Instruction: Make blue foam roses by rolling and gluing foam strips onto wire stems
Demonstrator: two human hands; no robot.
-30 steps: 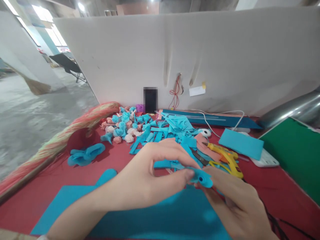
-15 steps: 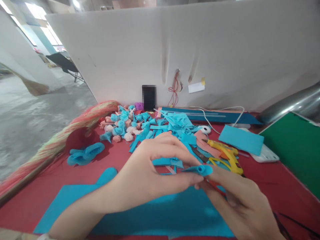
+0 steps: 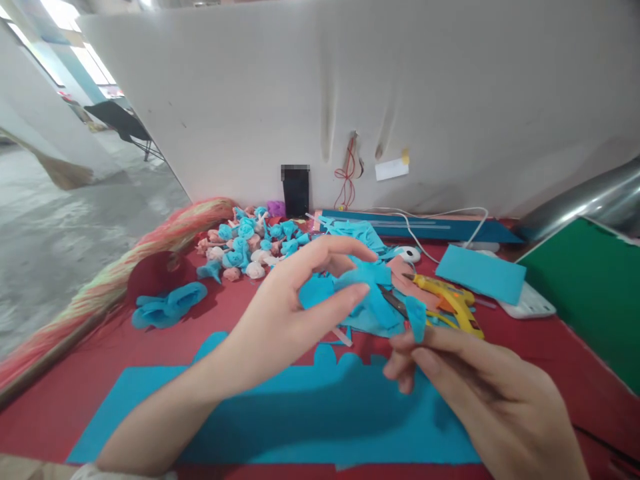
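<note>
The two hands are apart above the near part of the desk. The right hand is clamped on a small blue paper piece, pinched at its lower end between thumb and fingers, with its wider end upward. The left hand is curved, thumb and fingertips separated; whether it grips any of the blue paper seen there cannot be told. Below the hands, a large blue sheet lies flat. Beyond the right hand are a dark blade, partly covered, and a yellow glue gun. Blue petals lie well to the left. Farther back, blue, pink and white paper flowers form a heap, and a white panel stands behind the desk.
</note>
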